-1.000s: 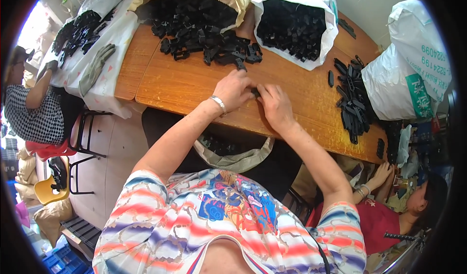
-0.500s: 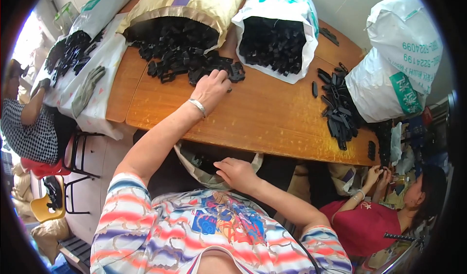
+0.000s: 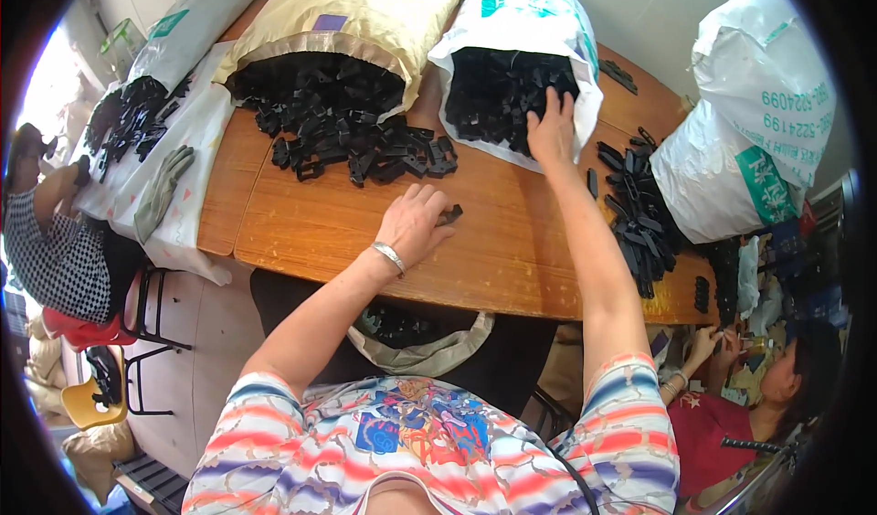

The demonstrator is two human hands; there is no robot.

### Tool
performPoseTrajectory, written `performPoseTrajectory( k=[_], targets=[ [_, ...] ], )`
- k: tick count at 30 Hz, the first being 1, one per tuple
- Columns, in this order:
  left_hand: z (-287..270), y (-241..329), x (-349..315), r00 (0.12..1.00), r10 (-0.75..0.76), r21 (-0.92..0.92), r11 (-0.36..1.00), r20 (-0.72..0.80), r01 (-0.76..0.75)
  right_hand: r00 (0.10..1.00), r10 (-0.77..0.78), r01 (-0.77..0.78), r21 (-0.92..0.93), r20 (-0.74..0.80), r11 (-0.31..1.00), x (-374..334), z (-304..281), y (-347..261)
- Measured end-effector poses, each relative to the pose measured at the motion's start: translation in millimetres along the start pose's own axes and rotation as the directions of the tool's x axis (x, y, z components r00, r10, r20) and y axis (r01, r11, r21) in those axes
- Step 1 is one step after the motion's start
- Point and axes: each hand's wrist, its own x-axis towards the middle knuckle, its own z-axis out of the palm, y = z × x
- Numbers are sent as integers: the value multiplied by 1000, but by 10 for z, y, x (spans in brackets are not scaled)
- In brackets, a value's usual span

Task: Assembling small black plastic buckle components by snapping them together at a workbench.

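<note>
Holding a small black plastic piece (image 3: 453, 214) between its thumb and fingers, the left hand (image 3: 416, 225) is over the brown wooden table (image 3: 320, 227), near the front edge. The piece is short and dark, with rather straight edges and an angular end which shows beyond the fingers. The rest is covered by the hand, so I cannot tell its full shape.

The right hand (image 3: 554, 131) is open, with its fingers stretched and apart, at the mouth of the white sack (image 3: 539, 12). Under it are many black parts (image 3: 498, 95), packed close together; they look narrow, and a few of them catch a little light.

To the left of this sack lies a yellowish sack (image 3: 365, 3), and from its mouth a heap of black clips (image 3: 365, 149) spreads on the table. These clips are blocky, and some show a gap in the middle, like a small frame. Long, slim black bars (image 3: 639, 222) lie at the right side, partly glossy, with rounded ends.
</note>
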Motion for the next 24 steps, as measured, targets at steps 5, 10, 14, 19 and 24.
performPoseTrajectory(
  k=[5, 10, 14, 19, 24],
  targets=[
    [1, 55, 46, 998, 10, -11, 1000, 60, -9, 997, 79, -76, -90, 25, 993, 165, 217, 247],
    [-50, 34, 40, 993, 59, -38, 998, 103, -55, 997, -70, 66, -98, -42, 993, -59, 213, 200],
    [-70, 52, 58, 979, 138, -87, 988, 147, -126, 996, -68, 63, -85, -57, 994, -300, 181, 105],
    [-72, 32, 40, 976, 174, -132, 979, 129, -157, 998, -48, 49, 19, -49, 999, -508, 103, -81],
    [-56, 21, 45, 975, 178, -132, 978, 130, -161, 994, -84, 96, 186, -72, 978, -719, 46, -206]
  ],
)
